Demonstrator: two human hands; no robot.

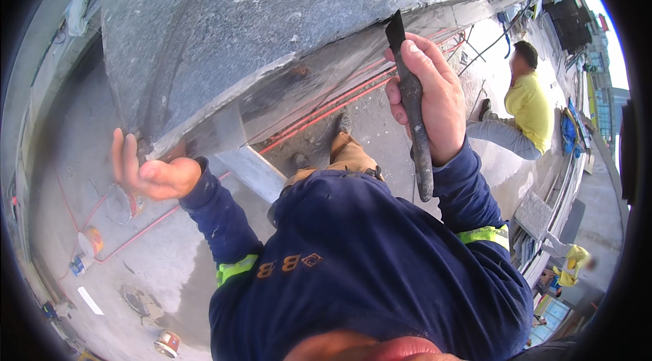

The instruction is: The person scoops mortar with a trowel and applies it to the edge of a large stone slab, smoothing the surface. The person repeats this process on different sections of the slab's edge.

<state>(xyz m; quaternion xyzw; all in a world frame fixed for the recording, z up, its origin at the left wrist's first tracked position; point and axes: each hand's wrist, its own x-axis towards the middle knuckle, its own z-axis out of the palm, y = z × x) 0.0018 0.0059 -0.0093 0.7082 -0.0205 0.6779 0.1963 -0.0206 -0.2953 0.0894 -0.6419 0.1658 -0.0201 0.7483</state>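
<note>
A large grey slab (272, 28) with a rough, concrete-like face fills the top of the view, its lower edge slanting up to the right. My left hand (153, 171) is at the slab's lower left corner, fingers extended and apart; whether it presses on the corner I cannot tell. In my right hand (435, 99) is a narrow scraper (415, 103) with a dark, slant-tipped blade and a worn, stained handle. Its blade points up, close to the slab's lower edge, and the handle hangs below my palm. Some right fingers are hidden behind the handle.
A person in a yellow top (533, 110) sits low on the right; another yellow-clad figure (576, 262) is farther off. Red lines (326, 110) run below the slab. Buckets (166, 343) and a pale board (251, 169) are on the floor. A dark cable (519, 18) hangs upper right.
</note>
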